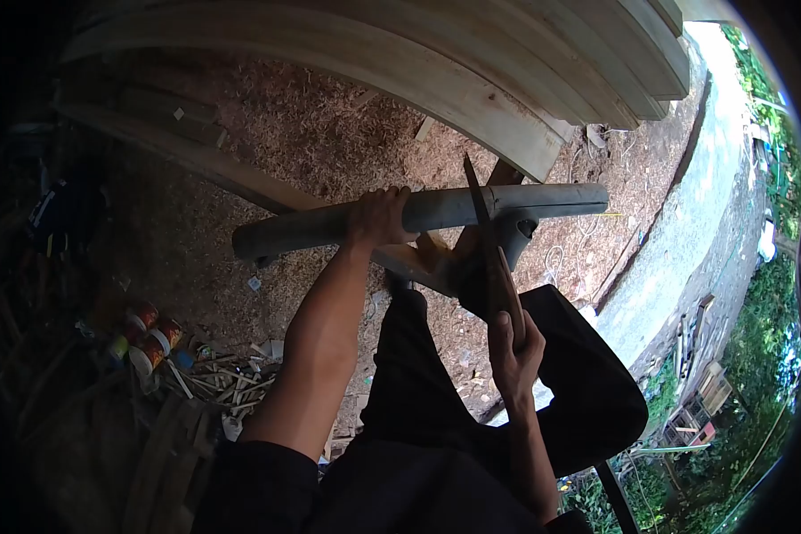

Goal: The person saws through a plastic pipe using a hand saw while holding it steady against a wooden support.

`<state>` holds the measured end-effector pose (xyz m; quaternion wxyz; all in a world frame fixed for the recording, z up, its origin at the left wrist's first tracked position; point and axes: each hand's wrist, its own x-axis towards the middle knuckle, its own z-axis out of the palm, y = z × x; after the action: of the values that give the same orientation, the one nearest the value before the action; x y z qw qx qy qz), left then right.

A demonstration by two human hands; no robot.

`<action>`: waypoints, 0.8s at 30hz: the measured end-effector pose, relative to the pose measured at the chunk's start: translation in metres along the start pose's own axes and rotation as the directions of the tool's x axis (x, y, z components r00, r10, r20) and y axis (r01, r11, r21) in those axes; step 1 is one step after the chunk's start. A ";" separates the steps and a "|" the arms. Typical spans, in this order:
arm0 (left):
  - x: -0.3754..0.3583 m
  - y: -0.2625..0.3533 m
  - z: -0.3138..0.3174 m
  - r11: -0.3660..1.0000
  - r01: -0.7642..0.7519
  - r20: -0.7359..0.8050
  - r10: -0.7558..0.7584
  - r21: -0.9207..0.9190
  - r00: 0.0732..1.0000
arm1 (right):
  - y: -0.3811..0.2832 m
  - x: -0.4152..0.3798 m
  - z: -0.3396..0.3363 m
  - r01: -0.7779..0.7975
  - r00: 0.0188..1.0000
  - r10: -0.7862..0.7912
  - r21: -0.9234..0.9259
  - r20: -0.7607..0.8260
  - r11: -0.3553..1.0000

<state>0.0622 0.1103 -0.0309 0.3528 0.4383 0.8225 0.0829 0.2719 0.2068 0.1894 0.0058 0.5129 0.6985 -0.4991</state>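
Note:
A long grey pipe (303, 230) lies crosswise in front of me, with a short side branch (523, 233) near its right end. My left hand (381, 216) is wrapped over the pipe from above, left of its middle. In my right hand (516, 351) is a handsaw (477, 198), gripped by its wooden handle with the thumb along the top. Its narrow dark blade points away from me and crosses the pipe just left of the branch. My raised right knee (587, 383), in dark trousers, is bent beside the saw hand.
Under the pipe runs a wooden beam (209, 169). Stacked long boards (472, 84) arch across the top of the view. Wood shavings (320, 116) cover the ground. At left lie tin cans (156, 345) and scrap sticks (231, 383). A concrete strip (676, 240) and greenery are at right.

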 end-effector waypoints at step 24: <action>0.005 -0.006 0.006 0.995 -0.041 0.016 0.040 0.087 0.999 | 0.011 0.024 0.036 -0.116 0.986 0.109 0.048 0.124 0.992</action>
<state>0.0607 0.1095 -0.0400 0.3377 0.4704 0.8137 0.0509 0.2505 0.1982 0.1513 0.0623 0.5204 0.6528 -0.5469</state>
